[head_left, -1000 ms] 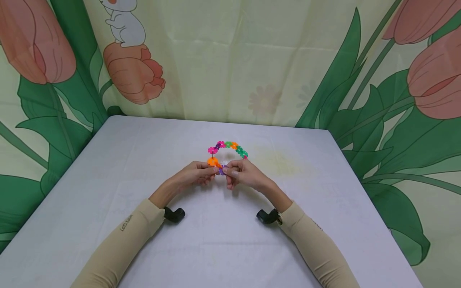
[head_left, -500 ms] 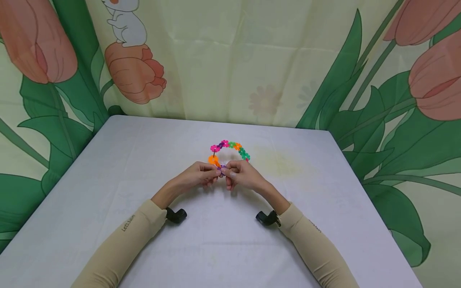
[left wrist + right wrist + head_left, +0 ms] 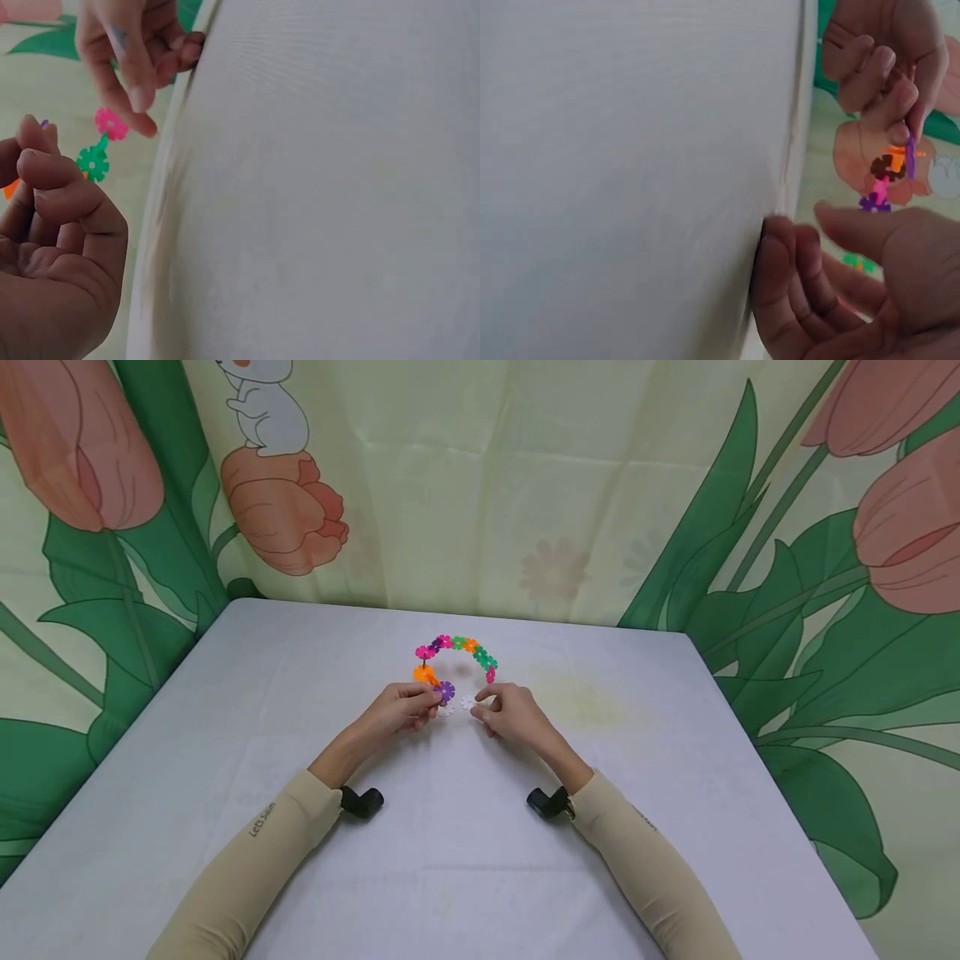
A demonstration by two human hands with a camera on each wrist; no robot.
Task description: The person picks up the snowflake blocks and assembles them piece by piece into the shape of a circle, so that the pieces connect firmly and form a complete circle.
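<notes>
My left hand (image 3: 401, 706) pinches a purple snowflake disc (image 3: 446, 692) between thumb and fingers. That disc is at one end of a curved chain (image 3: 458, 643) of interlocking plastic discs in orange, pink, dark purple and green. A pink disc (image 3: 111, 124) forms the other end, near my right hand (image 3: 510, 713). My right thumb and index finger are apart, and nothing shows between them in the right wrist view. Small white discs (image 3: 467, 702) appear between the two hands, seemingly on the table; part of them is covered by the left hand.
A white cloth covers the table (image 3: 465, 860), with a faint yellowish stain (image 3: 581, 693) to the right of the hands. Behind it hangs a curtain (image 3: 480, 485) printed with tulips and a white animal. A black wrist camera (image 3: 362, 802) sits at each cuff.
My right hand has let go of the purple disc, and a gap has opened between the hands. The left hand has carried the chain left and slightly away. White discs now show more fully.
</notes>
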